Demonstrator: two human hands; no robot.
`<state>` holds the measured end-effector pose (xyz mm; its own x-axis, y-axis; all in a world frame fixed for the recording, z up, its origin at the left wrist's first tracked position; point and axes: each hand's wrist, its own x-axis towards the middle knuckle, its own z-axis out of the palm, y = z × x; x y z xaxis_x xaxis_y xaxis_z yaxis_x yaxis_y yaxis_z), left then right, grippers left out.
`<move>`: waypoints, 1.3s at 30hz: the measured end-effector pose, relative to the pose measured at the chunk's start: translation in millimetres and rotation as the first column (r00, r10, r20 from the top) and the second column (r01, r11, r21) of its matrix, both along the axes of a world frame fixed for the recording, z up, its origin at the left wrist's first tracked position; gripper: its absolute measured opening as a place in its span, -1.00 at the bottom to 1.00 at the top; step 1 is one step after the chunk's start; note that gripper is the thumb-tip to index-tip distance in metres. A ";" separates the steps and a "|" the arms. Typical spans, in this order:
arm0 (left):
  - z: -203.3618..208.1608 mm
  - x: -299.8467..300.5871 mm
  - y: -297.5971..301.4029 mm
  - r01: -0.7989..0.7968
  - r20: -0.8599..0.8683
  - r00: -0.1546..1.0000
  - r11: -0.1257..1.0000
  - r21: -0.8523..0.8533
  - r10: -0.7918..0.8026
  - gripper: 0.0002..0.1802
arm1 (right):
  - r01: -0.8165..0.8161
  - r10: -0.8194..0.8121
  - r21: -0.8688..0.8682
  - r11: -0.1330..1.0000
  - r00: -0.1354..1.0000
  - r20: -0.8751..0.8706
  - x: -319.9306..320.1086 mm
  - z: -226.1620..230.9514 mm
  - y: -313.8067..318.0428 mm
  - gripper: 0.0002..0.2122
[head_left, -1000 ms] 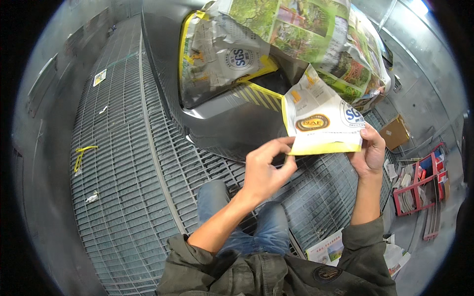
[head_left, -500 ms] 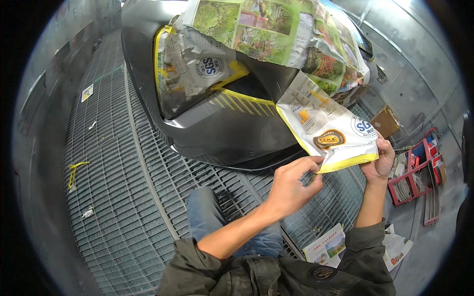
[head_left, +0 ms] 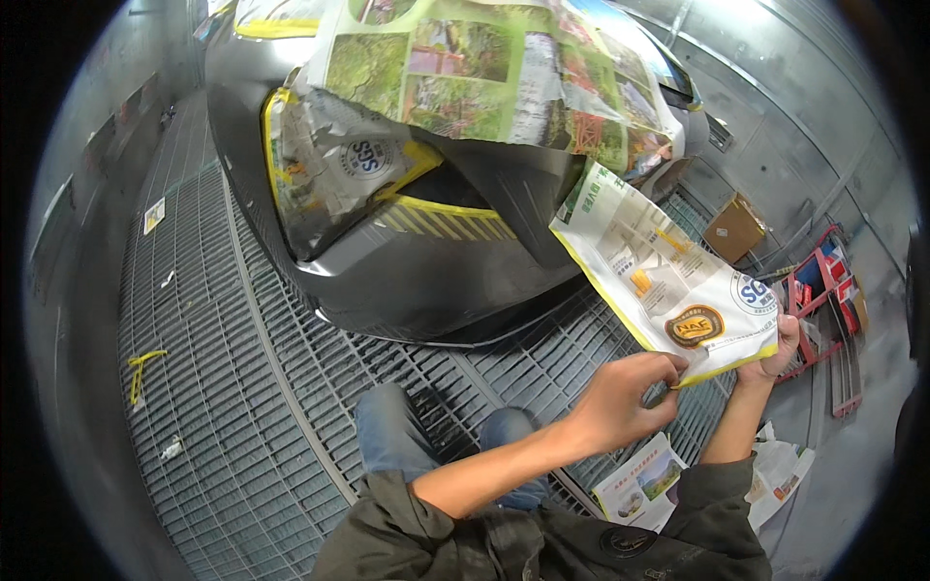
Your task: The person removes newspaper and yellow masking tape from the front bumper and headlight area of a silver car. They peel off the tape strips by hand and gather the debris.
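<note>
Both my hands hold a printed paper sheet [head_left: 647, 281] edged with yellow tape along its left and lower sides. My left hand [head_left: 628, 405] pinches the sheet's lower left corner between thumb and fingers. At the lower right corner, my right hand [head_left: 778, 351] grips the paper, its fingers partly hidden behind it. Beyond the sheet is a dark grey car bumper [head_left: 407, 281]. Crumpled masking paper [head_left: 334, 160] with yellow tape covers an area at its left. A larger sheet printed with photos [head_left: 465, 73] drapes over the top of the car.
A metal grating floor [head_left: 223, 387] surrounds the car. To the right stand a cardboard box [head_left: 734, 229] and a red rack [head_left: 820, 302] with supplies. Printed sheets [head_left: 641, 489] lie beside my right forearm. A yellow tape scrap [head_left: 138, 374] lies on the grating at left.
My hands and the paper sheet have moved right and slightly down in the view. More of the sheet's upper end now shows. The car appears shifted left.
</note>
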<state>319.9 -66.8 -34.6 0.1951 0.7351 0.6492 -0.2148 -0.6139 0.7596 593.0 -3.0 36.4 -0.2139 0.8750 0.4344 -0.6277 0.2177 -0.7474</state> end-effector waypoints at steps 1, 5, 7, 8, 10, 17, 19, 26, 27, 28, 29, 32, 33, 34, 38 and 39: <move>1.7 4.9 -0.2 0.020 -0.011 1.000 1.000 0.011 -0.020 -0.83 | -0.004 0.004 0.011 1.000 1.000 -0.004 7.3 -0.6 -4.0 -0.50; 11.3 20.4 -3.4 0.111 -0.049 0.993 0.992 0.067 -0.108 -0.83 | 0.071 -0.071 0.010 0.997 0.997 -0.016 31.2 0.3 -20.7 -0.51; 18.8 28.5 -3.1 0.161 -0.066 0.986 0.983 0.085 -0.155 -0.83 | 0.095 -0.093 0.051 0.994 0.995 -0.048 42.0 2.7 -26.5 -0.52; 24.7 35.2 -2.8 0.191 -0.062 0.980 0.978 0.078 -0.187 -0.82 | 0.123 -0.119 0.032 0.992 0.986 -0.115 50.1 7.8 -31.7 -0.54; 33.7 40.9 -2.4 0.223 -0.060 0.974 0.969 0.104 -0.218 -0.81 | 0.145 -0.132 0.090 0.985 0.981 -0.139 62.5 12.3 -41.4 -0.54; 42.6 22.7 12.9 0.180 -0.126 0.976 0.983 0.022 -0.176 -0.33 | 0.238 -0.233 -0.003 0.971 0.952 -0.197 85.5 4.3 -44.1 -0.50; 40.3 9.8 19.4 0.200 0.062 0.980 0.944 -0.262 -0.191 -0.41 | 0.154 -0.146 0.031 0.988 0.972 -0.186 96.6 5.6 -39.8 -0.54; 59.7 -155.9 94.1 -0.441 0.505 0.631 0.808 -0.391 0.589 -0.64 | 0.306 -0.291 0.087 0.948 0.945 -0.152 132.4 11.1 -23.4 -0.58; 65.9 -180.4 102.3 -0.450 0.549 0.551 0.778 -0.439 0.628 -0.58 | 0.285 -0.267 0.117 0.951 0.952 -0.148 132.7 10.9 -20.4 -0.58; 71.8 -200.9 108.3 -0.448 0.574 0.514 0.770 -0.454 0.637 -0.48 | 0.278 -0.260 0.124 0.952 0.955 -0.144 132.2 10.9 -18.5 -0.57; 77.6 -216.8 112.6 -0.424 0.591 0.497 0.772 -0.474 0.636 -0.44 | 0.272 -0.257 0.140 0.952 0.959 -0.117 130.9 11.4 -17.1 -0.57; 92.9 -240.2 119.9 -0.342 0.585 0.496 0.764 -0.548 0.642 -0.40 | 0.272 -0.258 0.089 0.958 0.955 -0.144 120.9 12.2 -12.5 -0.56; 96.8 -243.7 120.2 -0.366 0.546 0.521 0.750 -0.552 0.656 -0.45 | 0.256 -0.245 0.084 0.963 0.962 -0.125 116.9 12.2 -12.6 -0.55; 102.1 -247.7 120.4 -0.387 0.512 0.551 0.746 -0.542 0.659 -0.49 | 0.257 -0.244 0.078 0.963 0.959 -0.145 113.0 12.5 -12.3 -0.55; 128.5 -249.5 129.0 -0.506 0.464 0.560 0.727 -0.465 0.687 -0.74 | 0.265 -0.253 0.059 0.962 0.954 -0.163 100.2 10.1 -14.7 -0.57; 137.9 -246.8 133.1 -0.512 0.514 0.556 0.757 -0.407 0.653 -0.77 | 0.275 -0.262 0.052 0.960 0.950 -0.170 98.4 9.0 -15.2 -0.58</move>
<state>73.0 66.3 103.3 -0.6926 0.6601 0.2909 -0.3029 -0.6320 0.7133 691.4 -18.2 45.4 0.1022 0.8544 0.5094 -0.6485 0.4456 -0.6172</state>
